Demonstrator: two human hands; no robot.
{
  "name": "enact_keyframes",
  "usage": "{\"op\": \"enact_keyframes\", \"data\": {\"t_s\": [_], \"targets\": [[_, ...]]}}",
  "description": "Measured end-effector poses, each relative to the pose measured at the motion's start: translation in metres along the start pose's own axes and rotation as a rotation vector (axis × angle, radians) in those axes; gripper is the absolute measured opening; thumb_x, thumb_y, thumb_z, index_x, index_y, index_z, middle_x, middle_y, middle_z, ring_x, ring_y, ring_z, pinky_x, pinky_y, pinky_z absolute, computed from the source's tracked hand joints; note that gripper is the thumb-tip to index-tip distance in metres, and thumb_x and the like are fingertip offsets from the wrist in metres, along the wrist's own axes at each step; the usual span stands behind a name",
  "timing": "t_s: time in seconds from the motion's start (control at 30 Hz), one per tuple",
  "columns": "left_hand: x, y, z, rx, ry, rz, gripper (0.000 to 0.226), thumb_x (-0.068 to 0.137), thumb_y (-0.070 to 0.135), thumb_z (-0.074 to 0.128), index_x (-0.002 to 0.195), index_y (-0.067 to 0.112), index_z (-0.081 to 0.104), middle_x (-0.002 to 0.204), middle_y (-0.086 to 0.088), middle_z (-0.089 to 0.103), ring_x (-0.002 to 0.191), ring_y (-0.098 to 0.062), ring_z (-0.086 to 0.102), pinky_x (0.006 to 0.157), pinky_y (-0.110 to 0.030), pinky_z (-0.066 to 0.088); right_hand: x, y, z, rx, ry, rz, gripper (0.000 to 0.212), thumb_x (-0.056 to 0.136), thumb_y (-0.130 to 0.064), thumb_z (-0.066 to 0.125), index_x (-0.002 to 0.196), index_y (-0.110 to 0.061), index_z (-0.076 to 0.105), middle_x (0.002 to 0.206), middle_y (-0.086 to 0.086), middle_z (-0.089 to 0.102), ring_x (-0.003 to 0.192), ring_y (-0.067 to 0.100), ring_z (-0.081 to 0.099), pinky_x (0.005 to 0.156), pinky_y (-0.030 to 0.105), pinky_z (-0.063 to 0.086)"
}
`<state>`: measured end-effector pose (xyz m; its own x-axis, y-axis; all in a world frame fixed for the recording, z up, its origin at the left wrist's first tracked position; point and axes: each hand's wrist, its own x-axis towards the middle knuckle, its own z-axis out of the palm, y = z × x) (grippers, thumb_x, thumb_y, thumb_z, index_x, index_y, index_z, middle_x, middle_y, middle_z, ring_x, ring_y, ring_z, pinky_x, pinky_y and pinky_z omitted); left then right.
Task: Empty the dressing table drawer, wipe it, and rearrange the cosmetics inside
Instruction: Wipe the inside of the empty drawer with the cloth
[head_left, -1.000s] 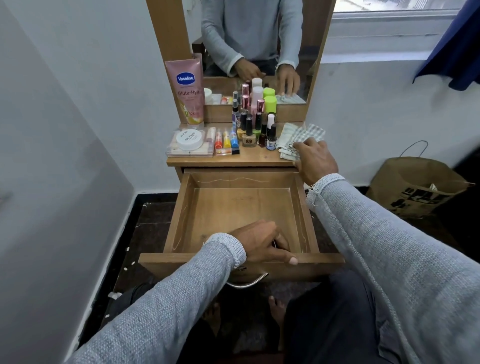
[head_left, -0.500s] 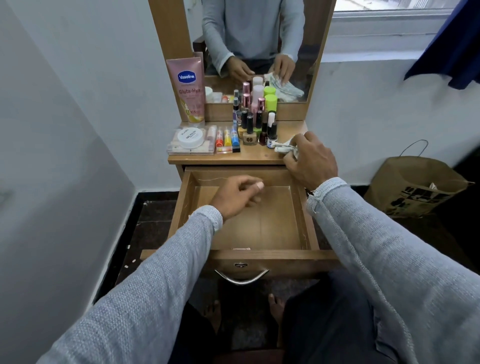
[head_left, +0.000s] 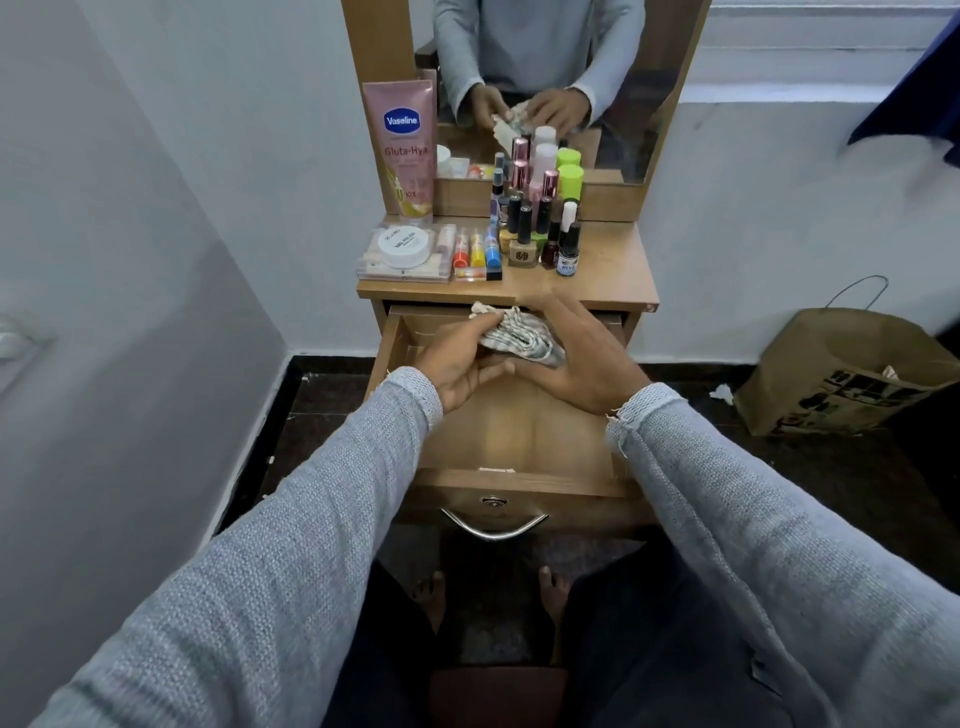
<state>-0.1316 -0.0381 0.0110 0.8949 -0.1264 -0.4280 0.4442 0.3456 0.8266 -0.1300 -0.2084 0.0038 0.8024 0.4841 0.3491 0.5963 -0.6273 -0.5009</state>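
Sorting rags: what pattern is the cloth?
White with grey checks, seen in the head view: cloth.

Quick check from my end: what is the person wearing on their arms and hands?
Both arms are in long light grey knitted sleeves with ribbed cuffs at the wrists. The right cuff is frayed, with loose threads. The left hand and right hand are bare: no gloves or rings visible.

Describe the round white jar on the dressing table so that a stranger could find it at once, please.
Start at the wooden dressing table under the mirror and go to its front left corner. There the round white jar lies on a flat clear case, in front of the tall pink Vaseline tube. It is the only low, wide, white-lidded thing; its neighbours are slim bottles and tubes.
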Motion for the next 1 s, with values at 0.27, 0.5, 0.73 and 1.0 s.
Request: {"op": "enact_keyframes", "data": {"t_s": [0.27, 0.5, 0.73, 1.0], "targets": [[0.003, -0.005, -0.024, 0.372, 0.018, 0.022, 0.046, 0.098, 0.05, 0.042, 0.108, 0.013, 0.067, 0.102, -0.007, 0.073, 0.09, -0.02, 0.071, 0.084, -0.035, 0.058, -0.005, 0.019, 0.019, -0.024, -0.041, 0.078, 0.041, 0.087, -0.011, 0.063, 0.128, -0.017, 0.059, 0.13, 0.002, 0.056, 0.111, 0.018, 0.057, 0.09, 0.034, 0.049], [0.01, -0.023, -0.062, 1.324, 0.211, 0.439, 0.027, 0.097, 0.009, 0.051, 0.12, 0.012, 0.064, 0.123, -0.003, 0.065, 0.112, -0.02, 0.06, 0.092, -0.024, 0.043, -0.013, 0.035, 0.032, -0.476, -0.091, 0.092, 0.038, 0.085, -0.009, 0.064, 0.122, -0.011, 0.06, 0.119, 0.011, 0.053, 0.103, 0.026, 0.054, 0.081, 0.04, 0.055], [0.02, -0.04, -0.081, 1.639, 0.209, 0.58, 0.042, 0.088, -0.003, 0.059, 0.126, 0.015, 0.06, 0.131, -0.005, 0.057, 0.118, -0.024, 0.054, 0.101, -0.036, 0.046, -0.018, 0.037, 0.05, -0.448, -0.59, 0.222, 0.062, 0.086, -0.052, 0.063, 0.137, -0.021, 0.046, 0.136, 0.004, 0.043, 0.124, 0.025, 0.044, 0.097, 0.048, 0.049], [0.033, -0.031, -0.104, 1.405, 0.347, 0.702, 0.045, 0.085, -0.008, 0.058, 0.125, 0.011, 0.061, 0.138, -0.008, 0.052, 0.13, -0.025, 0.046, 0.112, -0.035, 0.036, -0.007, 0.036, 0.068, -0.495, -0.514, 0.251, 0.047, 0.096, -0.027, 0.048, 0.141, -0.016, 0.04, 0.143, 0.01, 0.042, 0.124, 0.029, 0.049, 0.095, 0.044, 0.051]]}}
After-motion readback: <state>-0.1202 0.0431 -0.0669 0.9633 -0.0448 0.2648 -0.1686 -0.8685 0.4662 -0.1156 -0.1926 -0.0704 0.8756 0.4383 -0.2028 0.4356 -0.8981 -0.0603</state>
